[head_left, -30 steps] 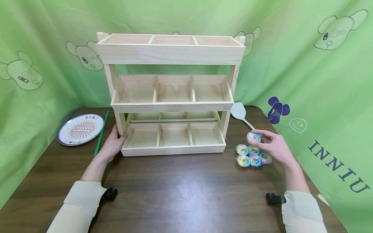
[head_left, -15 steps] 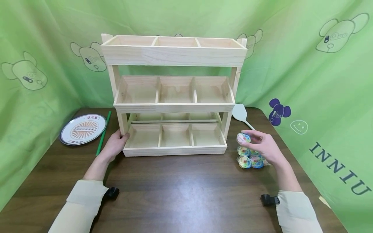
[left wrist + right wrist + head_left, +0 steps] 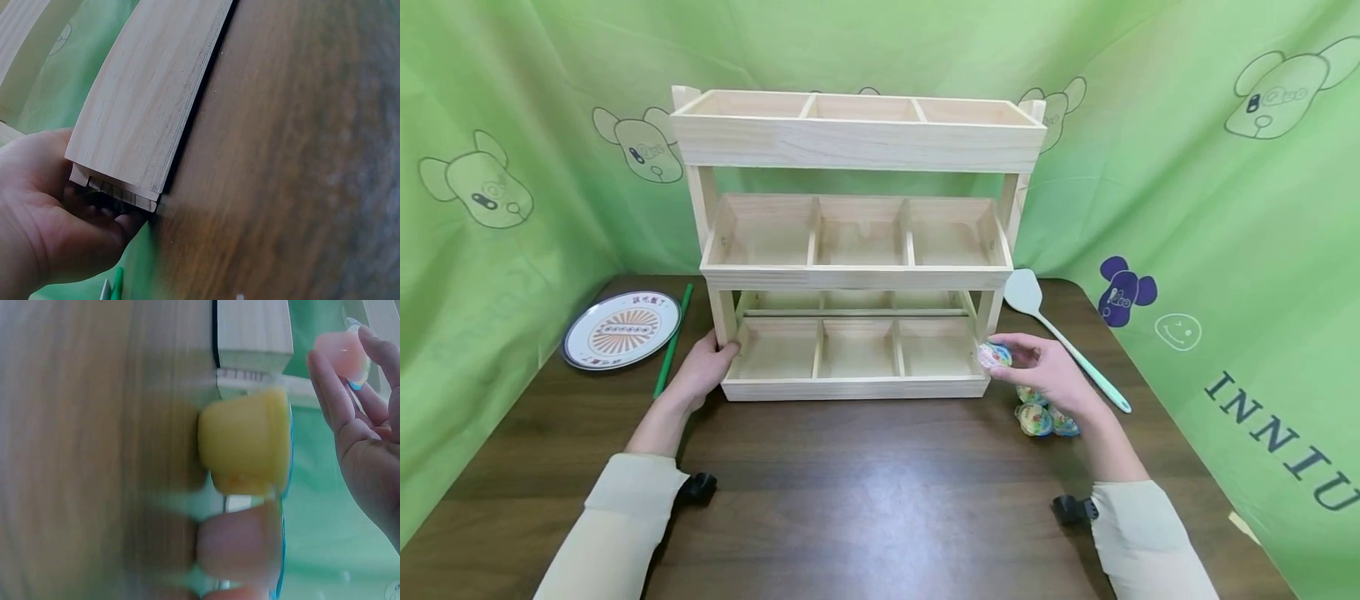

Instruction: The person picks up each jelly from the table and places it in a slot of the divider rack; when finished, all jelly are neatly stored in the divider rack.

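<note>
A pale wooden three-tier shelf (image 3: 857, 280), each tray split by dividers, stands at the back of the table. My left hand (image 3: 706, 367) grips the left end of its bottom tray (image 3: 144, 94); the fingers are partly hidden behind the wood. My right hand (image 3: 1051, 372) pinches a small jelly cup (image 3: 994, 356) between thumb and fingers, near the bottom tray's right end. Its body (image 3: 340, 355) looks pink in the right wrist view. Below this hand, several more jelly cups (image 3: 1035, 420) sit on the table, partly covered by the hand; a yellow one (image 3: 247, 434) appears closest.
At the left lie a white patterned plate (image 3: 622, 331) and a green stick (image 3: 673, 343). A spatula with a white head (image 3: 1024, 292) and pale green handle lies right of the shelf. Green printed cloth (image 3: 1210, 250) hangs around the dark wooden table (image 3: 880, 500).
My right hand has moved left with the jelly cup, from above the group of cups to the shelf's right end, uncovering the spatula handle. The left hand keeps its grip.
</note>
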A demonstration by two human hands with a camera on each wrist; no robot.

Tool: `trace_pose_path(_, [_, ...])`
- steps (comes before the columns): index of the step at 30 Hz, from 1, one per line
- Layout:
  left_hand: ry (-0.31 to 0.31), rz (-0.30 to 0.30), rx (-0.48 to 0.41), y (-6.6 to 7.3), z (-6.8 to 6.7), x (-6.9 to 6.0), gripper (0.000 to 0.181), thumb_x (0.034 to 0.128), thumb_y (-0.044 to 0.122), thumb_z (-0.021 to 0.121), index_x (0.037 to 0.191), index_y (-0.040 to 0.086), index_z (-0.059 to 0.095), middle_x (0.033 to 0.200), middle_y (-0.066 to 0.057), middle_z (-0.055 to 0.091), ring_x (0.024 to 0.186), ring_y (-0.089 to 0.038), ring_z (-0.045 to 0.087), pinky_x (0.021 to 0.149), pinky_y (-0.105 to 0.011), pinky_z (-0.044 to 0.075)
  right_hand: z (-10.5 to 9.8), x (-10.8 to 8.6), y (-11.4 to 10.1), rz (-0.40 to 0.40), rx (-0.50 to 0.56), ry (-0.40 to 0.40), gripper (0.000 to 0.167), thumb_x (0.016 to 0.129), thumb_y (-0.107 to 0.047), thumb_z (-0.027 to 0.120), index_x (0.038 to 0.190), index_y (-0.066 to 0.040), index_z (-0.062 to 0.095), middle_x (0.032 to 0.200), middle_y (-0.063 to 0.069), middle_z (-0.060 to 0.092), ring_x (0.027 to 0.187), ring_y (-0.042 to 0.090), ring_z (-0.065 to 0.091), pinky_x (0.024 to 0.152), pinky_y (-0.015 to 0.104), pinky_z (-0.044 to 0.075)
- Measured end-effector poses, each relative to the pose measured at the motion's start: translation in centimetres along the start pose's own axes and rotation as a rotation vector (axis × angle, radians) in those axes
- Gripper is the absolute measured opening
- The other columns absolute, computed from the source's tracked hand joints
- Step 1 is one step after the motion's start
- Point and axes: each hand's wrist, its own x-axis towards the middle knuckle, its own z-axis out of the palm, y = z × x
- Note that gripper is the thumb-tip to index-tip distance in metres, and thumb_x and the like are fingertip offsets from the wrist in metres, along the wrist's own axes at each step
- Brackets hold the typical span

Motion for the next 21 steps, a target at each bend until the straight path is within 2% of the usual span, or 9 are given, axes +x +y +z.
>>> trace_pose_path(8, [-0.005, 0.025, 0.034, -0.1, 0.0, -0.2, 0.065, 0.1081, 0.024, 0.041, 0.158, -0.009, 0.013, 0.155, -0.035, 0.029, 0.139, -0.045, 0.036, 0.112, -0.057, 0.033, 1.6, 1.0, -0.3, -0.033, 0.055, -0.040, 0.049, 0.085, -0.010, 0.083, 0.129, 0.003, 0.065, 0.121, 0.020, 0.067, 0.109, 0.009, 0.065, 0.088, 0.021, 0.054])
trace_pose_path(14, [-0.006, 0.042, 0.019, -0.2, 0.1, -0.1, 0.063, 0.1085, 0.021, 0.039, 0.156, -0.011, 0.013, 0.153, -0.036, 0.031, 0.137, -0.045, 0.038, 0.112, -0.056, 0.034, 2.6, 1.7, -0.8, -0.047, 0.061, -0.059, 0.048, 0.084, -0.011, 0.083, 0.128, 0.001, 0.066, 0.118, 0.018, 0.069, 0.105, 0.013, 0.067, 0.084, 0.023, 0.055])
trace_pose_path(18, [-0.012, 0.041, 0.018, -0.2, 0.1, -0.1, 0.063, 0.1088, 0.021, 0.038, 0.157, -0.011, 0.013, 0.154, -0.036, 0.030, 0.138, -0.045, 0.036, 0.112, -0.058, 0.033, 3.4, 2.3, -1.3, -0.047, 0.082, -0.076, 0.048, 0.083, -0.010, 0.084, 0.127, 0.001, 0.067, 0.116, 0.018, 0.068, 0.099, 0.016, 0.067, 0.078, 0.023, 0.056])
trace_pose_path(21, [-0.010, 0.032, 0.017, -0.1, 0.2, -0.1, 0.063, 0.1086, 0.022, 0.038, 0.157, -0.011, 0.013, 0.154, -0.036, 0.029, 0.140, -0.045, 0.034, 0.113, -0.058, 0.031, 3.9, 2.7, -1.6, -0.059, 0.085, -0.078, 0.048, 0.083, -0.009, 0.084, 0.126, 0.001, 0.067, 0.117, 0.018, 0.068, 0.100, 0.017, 0.066, 0.079, 0.021, 0.055])
